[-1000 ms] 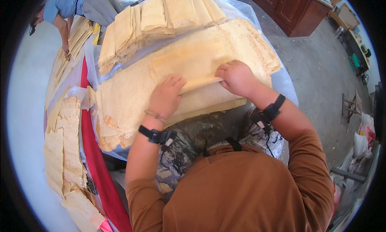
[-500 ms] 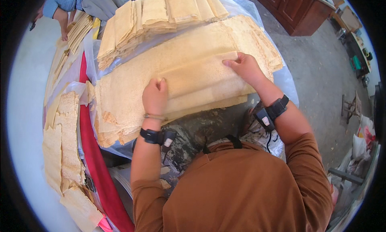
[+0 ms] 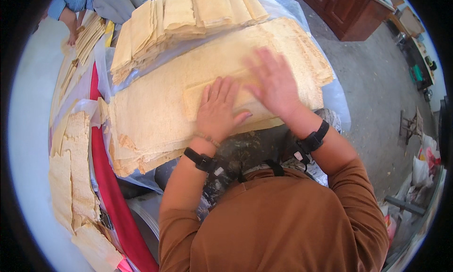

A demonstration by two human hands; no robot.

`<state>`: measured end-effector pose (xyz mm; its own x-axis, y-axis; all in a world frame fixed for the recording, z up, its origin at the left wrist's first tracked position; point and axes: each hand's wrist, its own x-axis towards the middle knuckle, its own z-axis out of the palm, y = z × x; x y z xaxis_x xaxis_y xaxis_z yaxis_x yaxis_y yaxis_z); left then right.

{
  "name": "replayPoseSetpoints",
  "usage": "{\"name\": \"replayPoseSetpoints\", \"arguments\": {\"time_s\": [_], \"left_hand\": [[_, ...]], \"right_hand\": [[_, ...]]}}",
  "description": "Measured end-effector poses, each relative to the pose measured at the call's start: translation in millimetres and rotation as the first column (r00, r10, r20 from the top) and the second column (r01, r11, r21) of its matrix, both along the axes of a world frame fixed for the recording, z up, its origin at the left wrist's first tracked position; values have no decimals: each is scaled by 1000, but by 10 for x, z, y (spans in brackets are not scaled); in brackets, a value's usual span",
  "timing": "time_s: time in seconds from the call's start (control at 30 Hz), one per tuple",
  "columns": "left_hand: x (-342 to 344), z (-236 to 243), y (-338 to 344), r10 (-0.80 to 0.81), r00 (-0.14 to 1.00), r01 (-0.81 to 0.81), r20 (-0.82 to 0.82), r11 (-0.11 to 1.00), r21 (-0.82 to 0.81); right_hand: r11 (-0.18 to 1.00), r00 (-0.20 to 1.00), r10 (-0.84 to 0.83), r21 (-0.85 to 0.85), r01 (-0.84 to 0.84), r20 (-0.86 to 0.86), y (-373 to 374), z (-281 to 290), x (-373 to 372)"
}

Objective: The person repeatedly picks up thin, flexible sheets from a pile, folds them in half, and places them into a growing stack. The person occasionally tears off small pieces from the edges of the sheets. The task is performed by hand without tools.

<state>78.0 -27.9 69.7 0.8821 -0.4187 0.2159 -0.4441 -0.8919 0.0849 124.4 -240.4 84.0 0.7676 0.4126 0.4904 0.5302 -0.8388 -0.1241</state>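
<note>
A wide stack of thin, rough-edged cream-yellow sheets (image 3: 146, 121) lies on a surface covered with clear plastic (image 3: 332, 109). On it rests a folded sheet (image 3: 192, 102), largely hidden by my hands. My left hand (image 3: 218, 107) is open, its fingers spread flat on the folded sheet. My right hand (image 3: 274, 88), blurred, is open just right of it, fingers spread over or on the sheet; contact is hard to tell. Neither hand grips anything. Bundles of folded sheets (image 3: 207, 8) sit beyond the stack.
A co-worker (image 3: 108, 5) bends at upper left, a hand (image 3: 72, 38) by stacked strips (image 3: 89, 41). Torn sheets (image 3: 61, 187) and red cloth (image 3: 122, 210) lie left. A wooden cabinet (image 3: 337, 15), folding stool (image 3: 410, 123) and plastic bags (image 3: 422, 163) stand or lie to the right.
The sheet edge that both hands held has been folded down. Both hands have let go and spread their fingers. My left hand moved up and rightward; my right hand moved slightly leftward.
</note>
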Motion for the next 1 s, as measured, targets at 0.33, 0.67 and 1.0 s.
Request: {"name": "replayPoseSetpoints", "arguments": {"time_s": [0.33,0.67,1.0], "left_hand": [[-61,143,757,0,997,1,-80,1000,14],[624,886,804,141,944,-265,-299,864,-429],[2510,1062,549,413,805,-593,-425,539,-598]], "right_hand": [[964,948,261,-7,-266,-182,-96,-200,11],[505,961,56,838,207,-271,-1217,-238,174],[257,911,85,892,372,-405,-1785,-351,-568]]}}
